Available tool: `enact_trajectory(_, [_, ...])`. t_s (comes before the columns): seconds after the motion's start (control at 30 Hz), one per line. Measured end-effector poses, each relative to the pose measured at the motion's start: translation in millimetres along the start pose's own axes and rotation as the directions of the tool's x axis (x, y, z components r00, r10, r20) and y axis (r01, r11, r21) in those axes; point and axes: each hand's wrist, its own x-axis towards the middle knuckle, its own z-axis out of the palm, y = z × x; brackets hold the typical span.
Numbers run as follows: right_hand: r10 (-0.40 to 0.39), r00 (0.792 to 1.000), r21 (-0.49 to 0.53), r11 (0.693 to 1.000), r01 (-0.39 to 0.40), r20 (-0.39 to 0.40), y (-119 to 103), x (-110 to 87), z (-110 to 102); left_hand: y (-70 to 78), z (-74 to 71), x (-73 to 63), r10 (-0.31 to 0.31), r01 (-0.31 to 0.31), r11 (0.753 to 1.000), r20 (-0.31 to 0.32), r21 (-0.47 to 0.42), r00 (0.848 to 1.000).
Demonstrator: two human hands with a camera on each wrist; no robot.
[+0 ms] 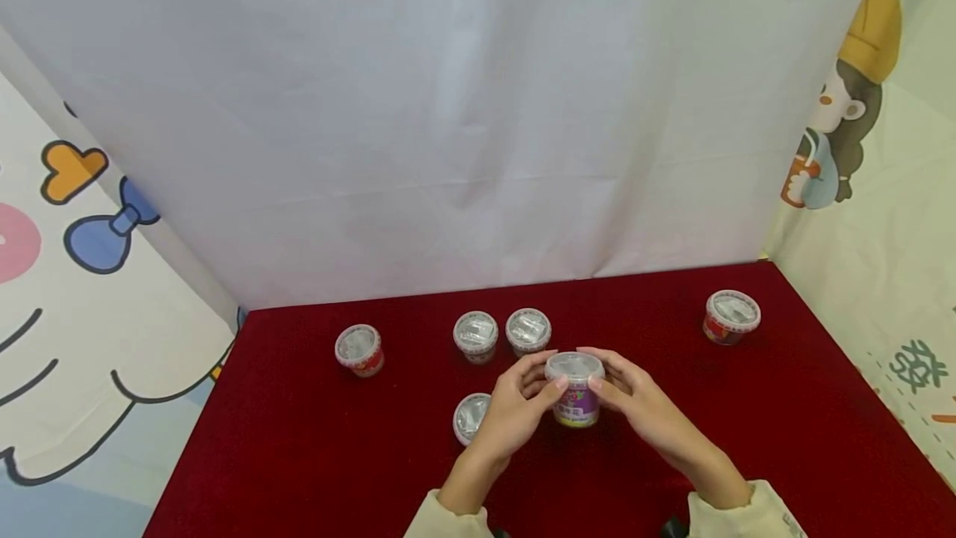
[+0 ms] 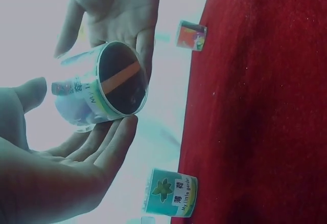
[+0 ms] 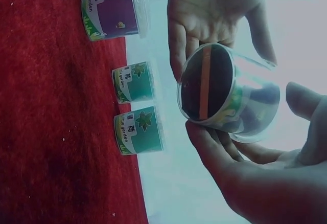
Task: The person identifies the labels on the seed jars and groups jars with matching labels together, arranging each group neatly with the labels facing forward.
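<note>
Between my two hands is a small lidded plastic cup with a purple printed label, held lid up over the red cloth. My left hand grips its left side, thumb on the near face and fingers round the back. The right hand grips the other side in the same manner. From below, the left wrist view shows the clear bottom of the cup, with dark contents and an orange strip across it. The right wrist view has the same cup bottom close above the fingertips.
Two teal-labelled lidded cups stand side by side at the back. Another purple cup is partly hidden behind my left arm in the head view. Red-labelled cups stand far left and far right. A white curtain hangs behind the red-covered table.
</note>
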Motion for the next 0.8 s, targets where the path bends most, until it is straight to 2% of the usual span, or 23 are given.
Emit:
enact_trajectory(0.33, [-0.020, 0.998, -0.097, 0.995, 0.014, -0.062, -1, 4.3, 8, 0.5, 2.0, -1.7, 0.010, -0.008, 1.000, -0.073, 0.022, 0.997])
enact_trajectory(0.5, [-0.040, 0.999, -0.098, 0.994, 0.038, -0.024, -2, 4.8, 6, 3.5, -1.7, -3.1, -0.001, 0.002, 1.000, -0.043, 0.026, 0.999])
enact_trajectory(0.67, [-0.006, 1.000, -0.054, 0.999, 0.008, 0.023, -3, 3.1, 4, 7.2, -7.9, -3.8, -0.012, 0.012, 1.000, 0.009, 0.020, 1.000])
enact_trajectory(0.8, [-0.014, 1.000, -0.049, 0.999, 0.016, 0.028, -4, 4.3, 6, 8.1, -10.8, -4.3, -0.013, 0.013, 0.999, 0.008, 0.029, 1.000])
